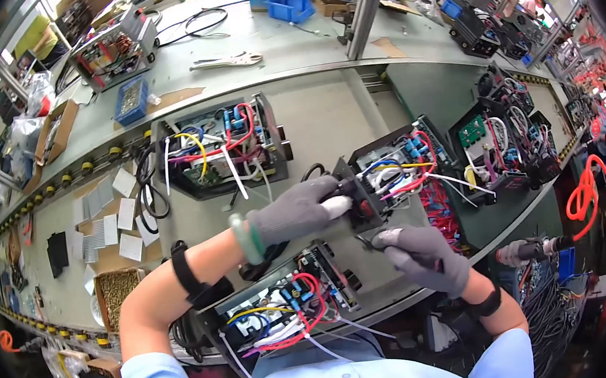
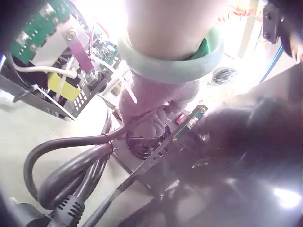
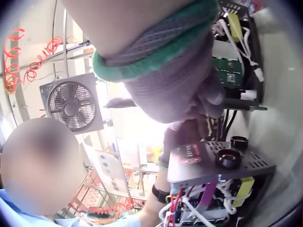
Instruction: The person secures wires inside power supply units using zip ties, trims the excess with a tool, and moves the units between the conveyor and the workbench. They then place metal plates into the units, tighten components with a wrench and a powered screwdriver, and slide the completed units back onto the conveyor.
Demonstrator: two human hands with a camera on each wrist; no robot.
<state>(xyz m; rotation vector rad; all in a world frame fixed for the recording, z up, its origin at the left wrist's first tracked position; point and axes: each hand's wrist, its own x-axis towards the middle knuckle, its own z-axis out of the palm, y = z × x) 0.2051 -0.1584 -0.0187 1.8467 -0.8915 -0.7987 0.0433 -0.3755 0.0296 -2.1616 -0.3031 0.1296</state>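
Observation:
My gloved left hand [image 1: 298,210] reaches to the end panel [image 1: 361,203] of an open electronics unit [image 1: 400,164] with red, blue and yellow wires. In the left wrist view, its fingers lie against the fan grille [image 2: 144,142], beside a red switch [image 2: 181,118]. A looped black power cord [image 2: 71,142] runs right by this hand; whether the fingers hold the cord or the panel, I cannot tell. Low in front of that panel, my gloved right hand [image 1: 428,258] curls round a small dark tool [image 1: 365,242], whose tip shows past the thumb. Most of the tool is hidden.
Another open unit [image 1: 293,308] stands close to my body, one [image 1: 221,149] is further back, and more [image 1: 508,138] stand at right. Locking pliers [image 1: 227,61] lie on the back shelf. A box of small parts [image 1: 118,293] and white pads [image 1: 127,213] are at left.

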